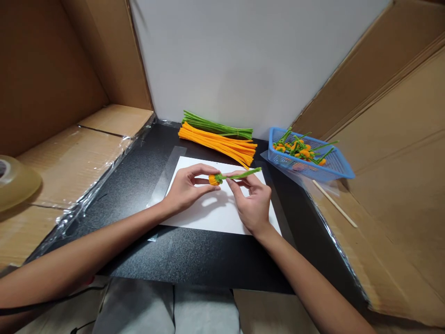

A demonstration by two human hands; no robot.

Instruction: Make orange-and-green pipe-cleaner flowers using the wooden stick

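Observation:
My left hand (186,188) pinches the small orange coiled head of a pipe-cleaner flower (213,179) above a white sheet of paper (215,213). My right hand (252,202) grips the flower's green stem (243,174), which points right and slightly up. Both hands are closed on the same piece and hover just over the paper. Behind them lie a bundle of orange pipe cleaners (219,144) and a bundle of green pipe cleaners (217,126).
A blue plastic basket (333,164) at the right holds several finished orange-and-green flowers. A thin wooden stick (335,204) lies below it. The black mat (181,260) is boxed in by cardboard walls. A tape roll (14,181) sits far left.

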